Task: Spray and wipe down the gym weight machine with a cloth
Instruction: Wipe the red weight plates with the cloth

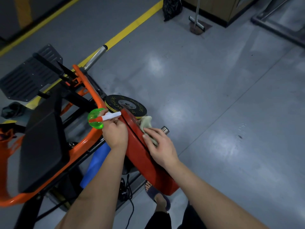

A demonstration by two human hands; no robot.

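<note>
The weight machine has an orange frame, a black seat pad and two red weight plates standing on edge on its peg. My left hand grips a green spray bottle with a white and orange nozzle, held beside the near red plate. My right hand presses a beige cloth flat against the outer face of the red plates. The steel peg end pokes out just past my fingers.
A black and yellow Rogue plate lies flat on the floor beyond the red plates. A blue foam roller lies under the frame, with black cables near my sandalled foot. A floor squeegee, black bag and wooden cabinet stand farther off.
</note>
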